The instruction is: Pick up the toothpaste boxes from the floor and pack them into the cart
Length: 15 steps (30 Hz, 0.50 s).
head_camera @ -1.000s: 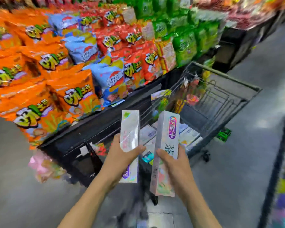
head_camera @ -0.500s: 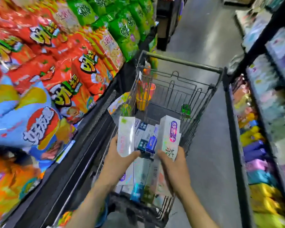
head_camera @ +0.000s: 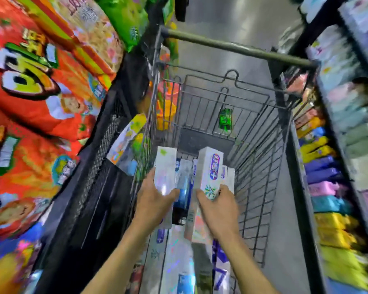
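Observation:
My left hand (head_camera: 155,205) grips a long white shimmery toothpaste box (head_camera: 165,169) held lengthwise over the wire cart (head_camera: 261,183). My right hand (head_camera: 220,210) grips a second white toothpaste box (head_camera: 209,169) with a purple oval label, beside the first. Both boxes hover inside the cart's near end, above several toothpaste boxes (head_camera: 180,259) lying in the basket. A gap between the two held boxes shows a blue-and-white box (head_camera: 184,181) below.
Red, orange and green snack bags (head_camera: 40,88) fill the display on the left, over a black mesh bin (head_camera: 102,149). Shelves of coloured packs (head_camera: 327,187) stand close on the right. The cart's handle bar (head_camera: 238,48) is at the far end; a green box (head_camera: 225,118) lies on the floor beyond.
The view has swung from the side of the cart to straight over it. Both hands, each still holding its box, have come forward and lower into the basket.

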Motion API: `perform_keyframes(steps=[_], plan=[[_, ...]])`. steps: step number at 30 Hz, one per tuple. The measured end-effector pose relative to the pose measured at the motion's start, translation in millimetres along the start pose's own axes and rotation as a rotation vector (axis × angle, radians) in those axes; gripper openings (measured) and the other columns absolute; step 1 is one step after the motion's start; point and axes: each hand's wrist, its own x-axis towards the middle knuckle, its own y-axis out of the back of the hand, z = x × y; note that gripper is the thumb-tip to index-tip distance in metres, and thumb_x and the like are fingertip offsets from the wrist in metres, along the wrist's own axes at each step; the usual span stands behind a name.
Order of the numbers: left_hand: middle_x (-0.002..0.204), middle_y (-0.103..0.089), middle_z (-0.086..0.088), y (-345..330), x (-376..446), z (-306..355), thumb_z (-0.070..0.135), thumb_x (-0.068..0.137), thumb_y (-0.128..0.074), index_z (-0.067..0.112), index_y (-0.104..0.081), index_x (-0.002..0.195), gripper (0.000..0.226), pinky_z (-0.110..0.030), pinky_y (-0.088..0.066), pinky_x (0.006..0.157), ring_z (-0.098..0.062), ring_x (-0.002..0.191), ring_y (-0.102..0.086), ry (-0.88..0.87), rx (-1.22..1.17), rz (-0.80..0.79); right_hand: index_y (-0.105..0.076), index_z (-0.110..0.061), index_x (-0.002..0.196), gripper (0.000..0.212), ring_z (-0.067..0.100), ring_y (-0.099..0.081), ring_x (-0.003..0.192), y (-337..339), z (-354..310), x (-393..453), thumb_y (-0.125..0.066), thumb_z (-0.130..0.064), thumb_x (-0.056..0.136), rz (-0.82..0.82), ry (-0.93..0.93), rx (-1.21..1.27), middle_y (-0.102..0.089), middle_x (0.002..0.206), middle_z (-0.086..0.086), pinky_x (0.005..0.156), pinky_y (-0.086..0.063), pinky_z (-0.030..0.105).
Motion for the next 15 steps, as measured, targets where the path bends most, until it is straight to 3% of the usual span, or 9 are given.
perform_keyframes(steps=[4, 8, 10, 13, 15], plan=[[0.117, -0.064, 0.003, -36, 48, -37, 0.028, 0.074, -0.086, 0.018, -0.047, 0.129, 0.068, -0.026, -0.041, 0.077, -0.022, 0.101, -0.063, 0.051, -0.001, 0.055, -0.049, -0.016, 0.086, 0.048, 0.026, -0.051, 0.08, -42, 20, 54, -0.07, -0.06, 0.08, -0.034, -0.052, -0.078, -0.056, 0.083, 0.0, 0.066, -0.036, 0.036], [0.108, -0.063, 0.002, -67, 87, -75, 0.022, 0.078, -0.084, 0.013, -0.055, 0.129, 0.059, -0.015, -0.032, 0.069, -0.016, 0.091, -0.058, 0.008, 0.055, 0.055, -0.054, -0.011, 0.085, 0.057, 0.033, -0.06, 0.087, -91, 35, 102, -0.064, -0.066, 0.075, -0.087, -0.031, -0.12, -0.063, 0.087, 0.01, 0.072, -0.046, 0.039], [0.112, -0.061, 0.0, -81, 104, -93, 0.023, 0.08, -0.082, 0.014, -0.059, 0.129, 0.055, -0.013, -0.029, 0.071, -0.013, 0.095, -0.053, -0.002, 0.068, 0.084, -0.052, -0.011, 0.085, 0.055, 0.033, -0.059, 0.091, -112, 40, 122, -0.066, -0.064, 0.078, -0.118, -0.016, -0.141, -0.063, 0.092, 0.012, 0.073, -0.043, 0.037], [0.111, -0.053, -0.009, -96, 123, -118, 0.023, 0.078, -0.082, 0.011, -0.06, 0.127, 0.055, -0.005, -0.028, 0.07, -0.003, 0.086, -0.034, -0.043, 0.14, 0.096, -0.055, -0.009, 0.095, 0.053, 0.034, -0.058, 0.1, -138, 47, 143, -0.068, -0.059, 0.084, -0.151, 0.027, -0.177, -0.063, 0.103, 0.017, 0.073, -0.036, 0.034], [0.105, -0.049, -0.004, -104, 134, -131, 0.027, 0.077, -0.082, 0.012, -0.062, 0.126, 0.055, -0.009, -0.028, 0.069, -0.004, 0.084, -0.034, -0.033, 0.153, 0.076, -0.056, -0.005, 0.107, 0.059, 0.035, -0.057, 0.106, -151, 52, 152, -0.067, -0.059, 0.085, -0.162, 0.044, -0.211, -0.061, 0.112, 0.016, 0.075, -0.037, 0.034]])
